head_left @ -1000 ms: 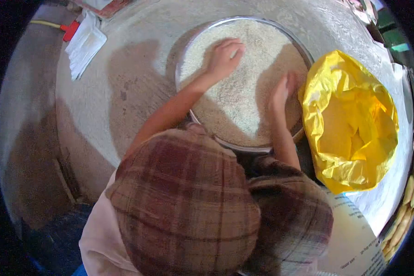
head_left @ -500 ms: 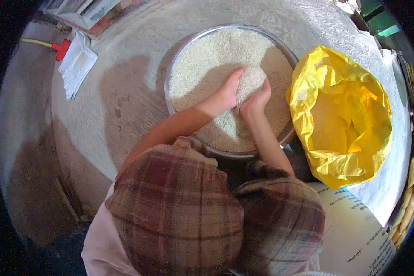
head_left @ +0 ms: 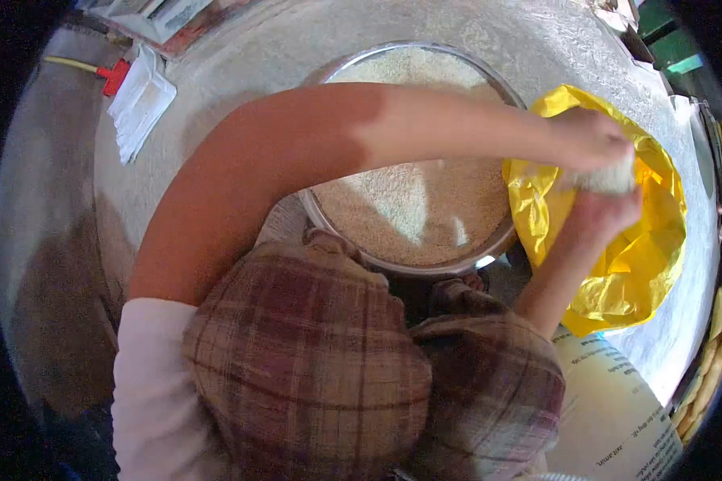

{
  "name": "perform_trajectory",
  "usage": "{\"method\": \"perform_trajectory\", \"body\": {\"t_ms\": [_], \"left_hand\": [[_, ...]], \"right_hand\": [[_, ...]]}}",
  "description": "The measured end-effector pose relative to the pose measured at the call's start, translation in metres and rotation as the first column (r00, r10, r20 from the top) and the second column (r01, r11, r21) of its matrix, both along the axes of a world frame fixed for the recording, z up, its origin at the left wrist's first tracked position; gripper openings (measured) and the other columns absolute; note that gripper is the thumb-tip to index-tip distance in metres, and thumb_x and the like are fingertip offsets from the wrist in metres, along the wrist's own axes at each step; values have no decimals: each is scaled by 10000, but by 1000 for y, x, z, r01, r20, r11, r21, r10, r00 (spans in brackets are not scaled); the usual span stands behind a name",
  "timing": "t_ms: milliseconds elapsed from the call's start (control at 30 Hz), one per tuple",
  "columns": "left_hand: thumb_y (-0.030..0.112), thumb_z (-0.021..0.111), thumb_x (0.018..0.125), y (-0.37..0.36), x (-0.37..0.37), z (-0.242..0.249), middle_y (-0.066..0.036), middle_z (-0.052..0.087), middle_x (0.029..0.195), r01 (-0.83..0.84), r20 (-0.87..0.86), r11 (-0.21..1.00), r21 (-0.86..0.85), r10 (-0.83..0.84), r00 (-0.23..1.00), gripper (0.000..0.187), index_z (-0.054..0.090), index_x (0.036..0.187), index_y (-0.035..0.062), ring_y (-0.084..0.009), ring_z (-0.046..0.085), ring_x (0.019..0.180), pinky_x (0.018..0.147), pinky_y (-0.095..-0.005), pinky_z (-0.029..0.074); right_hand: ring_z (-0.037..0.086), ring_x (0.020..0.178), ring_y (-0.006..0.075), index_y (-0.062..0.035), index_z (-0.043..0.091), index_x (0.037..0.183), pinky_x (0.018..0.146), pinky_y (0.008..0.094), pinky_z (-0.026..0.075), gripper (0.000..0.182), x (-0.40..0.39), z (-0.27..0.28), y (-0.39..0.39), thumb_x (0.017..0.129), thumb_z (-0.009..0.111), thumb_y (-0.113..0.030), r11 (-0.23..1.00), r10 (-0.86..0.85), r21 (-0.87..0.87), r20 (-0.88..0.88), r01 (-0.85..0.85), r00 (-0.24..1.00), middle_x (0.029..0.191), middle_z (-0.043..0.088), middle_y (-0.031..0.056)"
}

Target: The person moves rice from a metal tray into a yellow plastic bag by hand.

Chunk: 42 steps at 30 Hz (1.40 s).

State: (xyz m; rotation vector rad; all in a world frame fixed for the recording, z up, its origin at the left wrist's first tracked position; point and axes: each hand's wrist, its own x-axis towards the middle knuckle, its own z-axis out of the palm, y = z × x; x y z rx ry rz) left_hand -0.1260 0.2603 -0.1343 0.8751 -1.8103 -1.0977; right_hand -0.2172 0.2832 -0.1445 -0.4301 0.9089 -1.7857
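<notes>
Both my hands are cupped together over the mouth of a yellow plastic sack [head_left: 650,264]. My left hand [head_left: 590,140] is on the far side, its arm stretched across the basin, and my right hand [head_left: 612,211] is on the near side. Between them is a heap of rice grains [head_left: 616,175], blurred by motion. The wide metal basin [head_left: 509,247] to their left contains much more rice [head_left: 377,212], partly hidden under my left arm.
A white dustpan [head_left: 140,100] with a red handle end lies on the concrete floor [head_left: 241,64] at the left. A printed sack [head_left: 602,385] is beside my right knee. Yellowish long objects [head_left: 707,373] line the right edge.
Both cupped hands have moved right, from above the rice in the basin to above the yellow sack, carrying a heap of rice. My left arm now spans the basin.
</notes>
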Motion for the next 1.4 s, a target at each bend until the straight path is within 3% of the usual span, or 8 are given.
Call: {"method": "perform_trajectory", "body": {"t_ms": [133, 333, 400, 600, 867, 1100, 1233, 1400], "left_hand": [[376, 393, 789, -22, 48, -27, -180, 395, 1136, -80, 224, 864, -498, 216, 950, 379, 548, 919, 55, -257, 371, 1070, 876, -316, 297], [330, 417, 801, 4, 175, -88, -111, 486, 1045, -423, 198, 891, -164, 450, 871, 345, 531, 966, 50, -195, 438, 985, 834, -289, 328], [303, 414, 806, 42, 191, -100, -115, 511, 989, -558, 289, 822, -110, 564, 773, 332, 531, 953, 29, -213, 457, 948, 817, -303, 336], [231, 445, 783, 106, 188, -163, -144, 508, 944, -713, 369, 569, -410, 818, 441, 251, 554, 900, 37, -284, 450, 933, 816, -334, 337], [196, 446, 784, 120, 144, -181, -131, 535, 858, -855, 243, 518, -27, 833, 497, 224, 541, 892, 26, -258, 501, 826, 741, -301, 373], [217, 385, 808, 104, 117, -183, -97, 549, 913, -147, -391, 505, 851, 794, 466, 257, 528, 920, 36, -207, 515, 832, 766, -279, 383], [216, 338, 808, 87, 100, -168, -117, 545, 922, 465, -672, 520, 717, 692, 263, 299, 494, 959, 10, -227, 520, 844, 799, -313, 389], [193, 333, 799, 74, 95, -109, -131, 542, 924, 370, -686, 587, 720, 682, 252, 290, 499, 938, 1, -226, 522, 858, 802, -331, 394]], "right_hand": [[384, 1014, 316, -5, 345, 1119, 861, 413, 310, 489, -28, 0, 12, 756, 282, -327, 996, -21, 88, -43, 25, 999, 1108, 382, 191], [313, 1062, 297, 27, 287, 1137, 903, 387, 247, 480, -3, 8, 21, 772, 427, -250, 754, -544, -150, -687, 639, 481, 1143, 309, 192], [283, 1082, 295, 36, 285, 1134, 907, 378, 227, 470, 13, 7, 29, 787, 421, -251, 751, -574, -388, -784, 534, 237, 1143, 310, 196], [278, 1092, 328, 67, 343, 1092, 918, 384, 201, 437, 115, -72, 48, 801, 407, -253, 893, -52, -212, -924, -396, 378, 1166, 298, 223], [363, 1033, 307, 81, 361, 1079, 886, 333, 259, 441, 108, -157, 69, 812, 359, -270, 929, 359, 252, -792, -271, 494, 1069, 405, 226], [433, 953, 222, -1, 452, 1032, 845, 297, 309, 371, 120, -164, 69, 822, 305, -269, 904, 406, 296, -361, -310, 840, 1029, 467, 129], [458, 949, 239, -21, 425, 1052, 823, 333, 351, 410, 118, -146, 62, 821, 252, -311, 815, 425, 247, 362, -525, 830, 1026, 475, 125], [462, 951, 248, -27, 417, 1047, 823, 355, 360, 415, 123, -91, 48, 817, 234, -320, 864, 393, 205, 295, -460, 871, 1025, 475, 119]]}}
